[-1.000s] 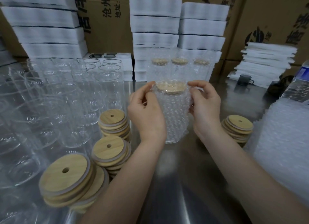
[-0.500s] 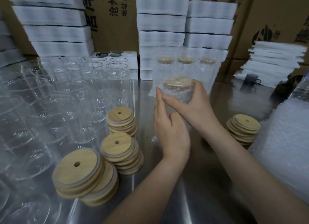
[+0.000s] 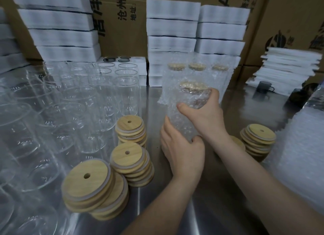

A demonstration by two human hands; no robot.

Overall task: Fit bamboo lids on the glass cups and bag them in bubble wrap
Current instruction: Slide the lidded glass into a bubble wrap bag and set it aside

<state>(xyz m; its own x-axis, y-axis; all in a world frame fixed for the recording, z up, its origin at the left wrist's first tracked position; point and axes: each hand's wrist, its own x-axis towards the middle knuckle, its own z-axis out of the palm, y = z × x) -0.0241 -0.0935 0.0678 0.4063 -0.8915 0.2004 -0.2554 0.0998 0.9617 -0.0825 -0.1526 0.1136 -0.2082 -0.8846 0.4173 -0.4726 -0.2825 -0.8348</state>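
Two hands on one bagged cup (image 3: 186,110): my right hand (image 3: 205,115) clasps the lidded top, my left hand (image 3: 180,147) grips the base. Slick wrap may slip, knocking wrapped cups (image 3: 197,71) at 12 o'clock.

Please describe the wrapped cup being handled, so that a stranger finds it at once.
Look at the white foam stacks at the back centre of the steel table. Three bagged cups stand in a row before them; the wrapped cup is nearer. It alone is held: the right hand grips its top, the left hand its base.

Right hand (image 3: 205,115) gripping wrapped cup (image 3: 178,119) near top, left hand (image 3: 181,148) curled round its base
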